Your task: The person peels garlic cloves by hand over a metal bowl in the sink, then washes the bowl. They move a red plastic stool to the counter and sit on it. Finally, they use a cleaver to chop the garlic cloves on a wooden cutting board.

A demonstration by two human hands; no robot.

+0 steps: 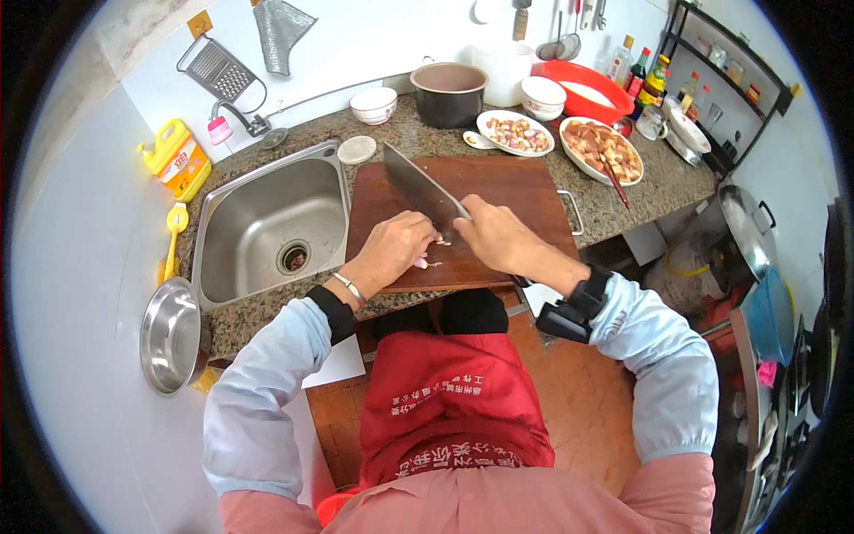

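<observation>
My right hand [497, 230] is closed around the handle of a cleaver [421, 187]. Its broad blade stands tilted over the wooden cutting board [514, 190], the far end raised towards the sink side. Just left of the blade, my left hand [400, 243] is bunched on the board, its fingertips pressed on a small shallot piece [438, 237] that they mostly cover. Small pale slices lie beside the fingertips. Nearer to me, under the left hand, rests a purple-white shallot [421, 261], partly hidden by the fingers.
Left of the board is a steel sink [267, 227]. Behind stand a white bowl [373, 105], a dark pot [449, 93], a plate of chopped shallots [517, 133] and a dish of cut meat [602, 150] with chopsticks in it. A steel basin [172, 337] sits at the left edge.
</observation>
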